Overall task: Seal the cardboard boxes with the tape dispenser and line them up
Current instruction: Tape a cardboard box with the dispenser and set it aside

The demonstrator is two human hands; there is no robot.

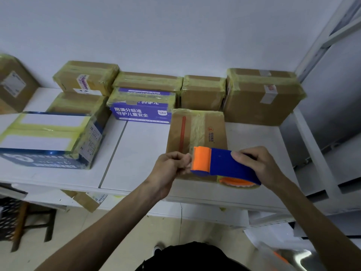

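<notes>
Tape dispenser [224,165] gripped by right hand [259,165], fingers curled round; left hand [172,167] pinches its orange head, above box [195,130] on table [136,153].

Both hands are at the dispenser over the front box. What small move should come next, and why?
Likely pull the tape end out and stick it to the box's near edge: the left hand pinches at the dispenser's orange mouth, the right hand grips its blue body, and the box top bears only one strip.
</notes>
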